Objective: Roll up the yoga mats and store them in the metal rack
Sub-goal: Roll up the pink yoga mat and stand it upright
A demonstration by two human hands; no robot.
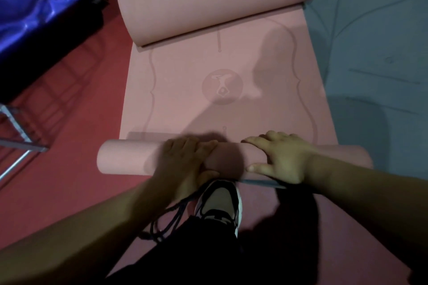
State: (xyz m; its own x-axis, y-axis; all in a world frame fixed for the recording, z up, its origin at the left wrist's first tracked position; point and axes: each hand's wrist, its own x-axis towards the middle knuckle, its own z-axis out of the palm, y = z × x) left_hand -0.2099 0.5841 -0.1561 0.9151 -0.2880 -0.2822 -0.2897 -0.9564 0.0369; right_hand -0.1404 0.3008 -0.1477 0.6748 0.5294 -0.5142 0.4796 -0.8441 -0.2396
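Observation:
A pink yoga mat (222,90) lies on the red floor, printed with a round emblem in the middle. Its near end is wound into a roll (125,159) lying crosswise in front of me. The far end curls over in a big loose fold (217,0). My left hand (185,159) lies palm down on top of the roll near its middle. My right hand (280,157) presses on the roll just to the right, fingers spread over the top and thumb on the near side. A grey-blue mat (370,53) lies flat to the right of the pink one.
A metal rack frame (20,143) stands at the left edge on the red floor. Behind it sits a shiny blue-purple padded block (34,2). My shoe (220,206) and dark trouser leg are right behind the roll.

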